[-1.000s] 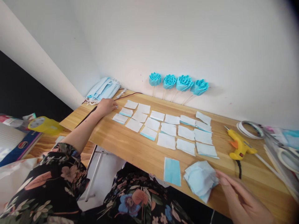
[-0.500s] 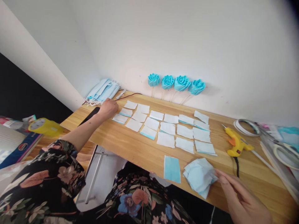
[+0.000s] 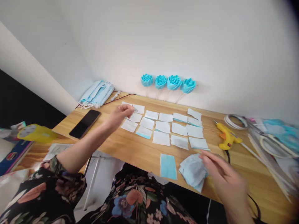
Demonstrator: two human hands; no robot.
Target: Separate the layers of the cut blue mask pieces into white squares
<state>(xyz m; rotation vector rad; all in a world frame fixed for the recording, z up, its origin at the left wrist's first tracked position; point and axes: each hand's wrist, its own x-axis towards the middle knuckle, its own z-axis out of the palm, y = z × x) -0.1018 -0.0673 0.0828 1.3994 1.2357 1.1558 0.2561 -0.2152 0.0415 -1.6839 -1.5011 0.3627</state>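
My left hand (image 3: 119,114) hovers just above the left end of a grid of several white fabric squares (image 3: 163,127) on the wooden table (image 3: 140,149). Its fingers are pinched together on the edge of one white square. My right hand (image 3: 221,174) is blurred by motion at the table's front right. Its fingers are stretched out and rest against the right side of a loose stack of pale blue fabric pieces (image 3: 192,170). A single blue rectangle (image 3: 168,166) lies flat just left of that stack.
A black phone (image 3: 85,123) lies at the table's left end, with a pile of blue face masks (image 3: 97,93) behind it. Several blue fabric roses (image 3: 167,82) lean on the wall. A yellow glue gun (image 3: 226,137), a tape roll (image 3: 234,121) and scissors (image 3: 277,144) sit at the right.
My left hand has lifted off the table's far-left corner and come right, pinching a white square and uncovering the phone. My right hand has moved left against the stack. The view has shifted.
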